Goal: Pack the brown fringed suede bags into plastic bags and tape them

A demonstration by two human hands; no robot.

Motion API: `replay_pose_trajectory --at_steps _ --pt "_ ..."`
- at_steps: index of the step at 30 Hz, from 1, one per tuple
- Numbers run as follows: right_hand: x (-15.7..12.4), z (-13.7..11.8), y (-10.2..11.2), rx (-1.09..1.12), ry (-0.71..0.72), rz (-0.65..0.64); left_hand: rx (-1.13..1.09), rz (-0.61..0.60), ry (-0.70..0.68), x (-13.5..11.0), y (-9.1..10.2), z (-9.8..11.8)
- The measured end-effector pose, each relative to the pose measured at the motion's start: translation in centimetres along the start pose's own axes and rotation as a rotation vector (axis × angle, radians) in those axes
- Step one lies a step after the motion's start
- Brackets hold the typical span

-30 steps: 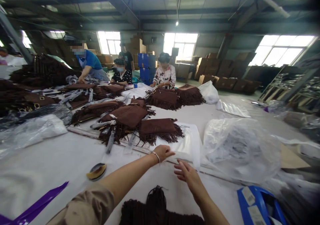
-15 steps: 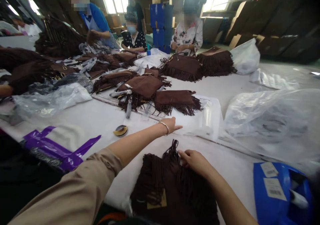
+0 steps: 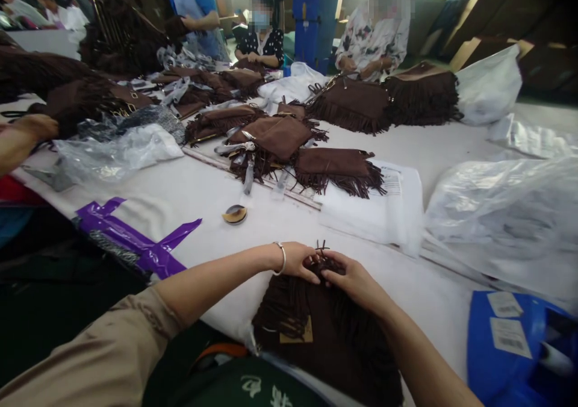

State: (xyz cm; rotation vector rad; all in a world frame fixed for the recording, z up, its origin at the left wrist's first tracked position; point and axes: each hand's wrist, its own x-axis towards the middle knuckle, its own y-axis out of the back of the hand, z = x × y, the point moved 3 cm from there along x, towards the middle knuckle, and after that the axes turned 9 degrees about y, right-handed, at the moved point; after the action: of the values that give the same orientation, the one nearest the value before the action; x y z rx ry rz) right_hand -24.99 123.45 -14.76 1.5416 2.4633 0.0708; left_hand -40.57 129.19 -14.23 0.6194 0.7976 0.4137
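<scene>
Head view, entry by entry: left hand (image 3: pixel 293 261) and right hand (image 3: pixel 354 280) were closed and met at the fingertips, pinching a small bunch of dark brown fringe cords (image 3: pixel 321 264) between them, with the cord ends standing above the fingers. Brown suede fringed bag (image 3: pixel 323 341): lay flat directly below the grip, on the near edge of a white work table (image 3: pixel 158 199), and extended toward the wearer, with a tan card tag (image 3: pixel 295 330) on its surface. Left forearm (image 3: pixel 217 280): bare, angled in from the lower left, with a silver bangle (image 3: pixel 280 257) at the wrist and a tan sleeve (image 3: pixel 90 353) pushed up near the elbow. Right forearm (image 3: pixel 406 341): bare, angled in from the lower right. Nearby on the table: a round tin (image 3: pixel 234 214) left of the grip, purple strapping (image 3: pixel 135 235) farther left, a blue crate (image 3: pixel 510 350) with barcode labels to the right. Beyond: a white plastic-wrapped bundle (image 3: pixel 372 208) under a fringed brown bag (image 3: pixel 338 169), a large clear plastic bag (image 3: pixel 506 214), and more brown bags along the table. Co-workers in a floral blouse (image 3: pixel 372 40) and a dotted blouse (image 3: pixel 259 49) sat across the table; another person's hand (image 3: pixel 29 127) showed at the left edge.
</scene>
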Motion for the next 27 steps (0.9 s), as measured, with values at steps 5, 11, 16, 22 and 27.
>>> replay_pose_trajectory --at_steps 5,11,16,22,27 --pt "-5.2 -2.3 -1.8 -0.21 0.068 0.07 0.219 0.166 -0.206 -0.2 -1.6 2.2" --pt "-10.0 -3.3 -7.7 -0.624 0.276 -0.143 0.22 0.419 -0.308 -3.6 -2.5 2.4" --pt "-12.4 -4.9 -8.1 -0.593 0.272 -0.366 0.283 0.465 -0.416 -6.8 -4.7 3.1" --pt "-8.7 -5.6 1.5 -0.537 0.008 0.343 0.216 0.425 -0.547 -9.7 -6.4 4.2" --pt "-0.7 -1.7 1.8 -0.318 -0.044 0.064 -0.031 0.496 -0.405 -8.6 -1.9 1.9"
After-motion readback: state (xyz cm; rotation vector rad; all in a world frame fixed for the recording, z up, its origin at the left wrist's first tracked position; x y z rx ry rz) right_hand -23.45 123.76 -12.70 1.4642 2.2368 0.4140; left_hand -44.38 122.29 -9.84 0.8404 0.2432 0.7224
